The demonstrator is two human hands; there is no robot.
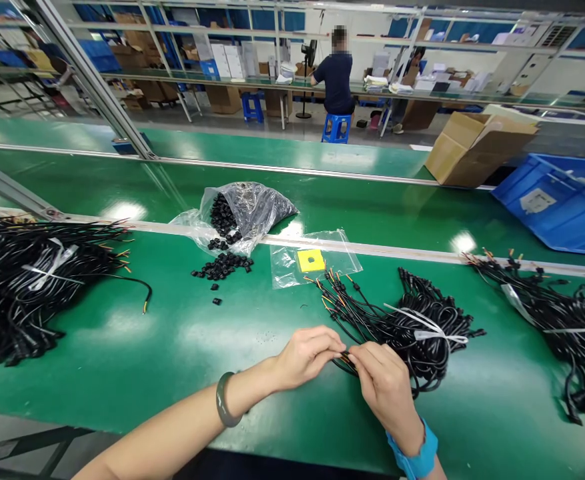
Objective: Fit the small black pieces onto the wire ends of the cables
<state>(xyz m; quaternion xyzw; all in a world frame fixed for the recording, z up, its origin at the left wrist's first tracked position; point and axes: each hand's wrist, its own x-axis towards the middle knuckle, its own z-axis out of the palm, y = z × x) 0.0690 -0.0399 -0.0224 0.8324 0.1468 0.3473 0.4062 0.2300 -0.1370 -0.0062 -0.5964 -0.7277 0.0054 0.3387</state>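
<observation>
My left hand (305,357) and my right hand (385,377) meet over the green table, fingertips nearly touching. Both are closed in a pinch on a thin black cable (345,360) with orange wire showing at its end. My fingers hide most of the grip, so any small part on the cable cannot be made out. Just behind and right of my hands lies a bundle of black cables (427,333), tied with a white strip, its bare wire ends pointing left. Small black plastic pieces (225,265) lie heaped farther back, spilling from a clear plastic bag (257,210).
A clear zip bag (285,267) with a yellow square label (311,260) lies behind my hands. More tied cable bundles sit at left (32,287) and right (552,313). A blue crate (557,203) and a cardboard box (477,147) stand back right. A person (339,73) sits across the room.
</observation>
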